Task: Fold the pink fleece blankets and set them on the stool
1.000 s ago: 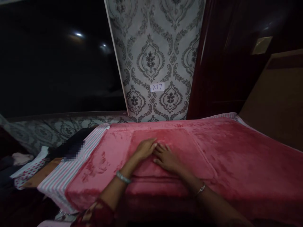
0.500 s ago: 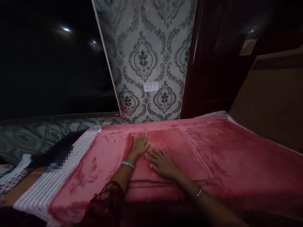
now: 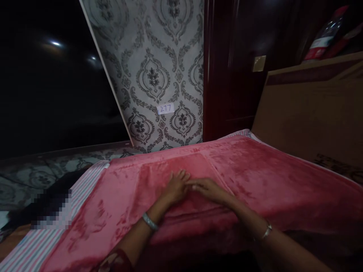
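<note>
A folded pink plush cloth (image 3: 153,177) lies in layers on a larger pink plush blanket (image 3: 261,177). Resting on top of the folded cloth, my left hand (image 3: 177,187) is open, palm down, with its fingers apart. From the right, my right hand (image 3: 208,189) reaches over the same cloth, its fingers stretched out and their tips at the left hand's fingers. No object shows in either hand. Along the near side of the folded cloth, its layered edges (image 3: 193,215) are partly hidden by shadow and my forearms.
A striped sheet (image 3: 86,189) shows beyond the blanket's left edge. On the right stands a large cardboard box (image 3: 306,109), with a bottle (image 3: 326,37) above it. Behind are a dark television screen (image 3: 56,87) and a patterned wall bearing a paper label (image 3: 166,108).
My left hand slid from the cloth's far left part back toward the middle. The right hand turned, bringing its fingertips against the left hand. The view swung right, bringing the bottle in.
</note>
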Available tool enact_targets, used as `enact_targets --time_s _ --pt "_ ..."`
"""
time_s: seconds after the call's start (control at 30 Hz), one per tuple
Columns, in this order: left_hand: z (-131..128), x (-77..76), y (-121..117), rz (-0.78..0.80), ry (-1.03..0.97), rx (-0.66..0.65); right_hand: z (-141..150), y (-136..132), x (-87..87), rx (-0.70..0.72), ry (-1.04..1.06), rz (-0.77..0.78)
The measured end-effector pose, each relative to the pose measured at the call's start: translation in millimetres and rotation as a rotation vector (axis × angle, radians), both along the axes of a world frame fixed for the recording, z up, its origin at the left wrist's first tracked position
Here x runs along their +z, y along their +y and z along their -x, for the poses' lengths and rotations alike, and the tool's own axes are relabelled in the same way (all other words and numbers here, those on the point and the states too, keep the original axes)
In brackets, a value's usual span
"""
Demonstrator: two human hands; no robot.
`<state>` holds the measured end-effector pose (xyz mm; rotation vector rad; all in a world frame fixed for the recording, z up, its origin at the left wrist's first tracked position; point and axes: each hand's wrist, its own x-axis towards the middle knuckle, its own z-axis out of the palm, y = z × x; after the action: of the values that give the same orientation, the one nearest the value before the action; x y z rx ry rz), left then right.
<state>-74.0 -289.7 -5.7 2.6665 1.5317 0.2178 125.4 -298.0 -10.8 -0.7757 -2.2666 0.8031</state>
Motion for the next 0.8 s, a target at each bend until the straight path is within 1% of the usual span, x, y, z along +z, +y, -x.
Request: enact_targets --time_s 0.03,0.07,0.13,0.17,0.23,0.33,0.4,0.53,0.6,0.7,0.8 --pt "-11 -4.9 -11 0.0 -0.015 -0.058 -6 17 4.1 -0.125 0.023 -0.036" --pt "-20 -10.0 -21 0.005 -0.022 -0.083 -9 34 7.1 -0.242 0.004 -0.078" --pt "-33 -20.0 -34 0.001 -0.028 -0.087 -8 64 8.8 -0.359 -0.134 -0.128" --pt "-36 -24.3 -38 -0.007 -0.029 -0.08 -4 76 7.5 -0.378 -0.232 -0.131" --pt "-37 -31.3 -41 -0.037 -0.039 -0.08 5 92 1.3 -0.36 -0.423 -0.12" --pt "-33 -38.2 -40 -0.064 -0.056 -0.09 15 110 -10.4 -0.331 -0.579 -0.136" --pt "-31 -41.3 -39 -0.078 -0.064 -0.093 15 123 -15.7 -0.351 -0.616 -0.129" --pt "-30 -46.1 -40 -0.104 -0.073 -0.081 7 154 -19.7 -0.455 -0.647 -0.028" --pt "-30 -47.4 -41 -0.116 -0.072 -0.079 5 165 -21.3 -0.501 -0.639 0.014" --pt "-30 -47.6 -41 -0.137 -0.066 -0.089 5 171 -23.8 -0.547 -0.626 0.058" --pt "-28 -47.3 -42 -0.153 -0.063 -0.094 5 168 -23.1 -0.565 -0.616 0.068"
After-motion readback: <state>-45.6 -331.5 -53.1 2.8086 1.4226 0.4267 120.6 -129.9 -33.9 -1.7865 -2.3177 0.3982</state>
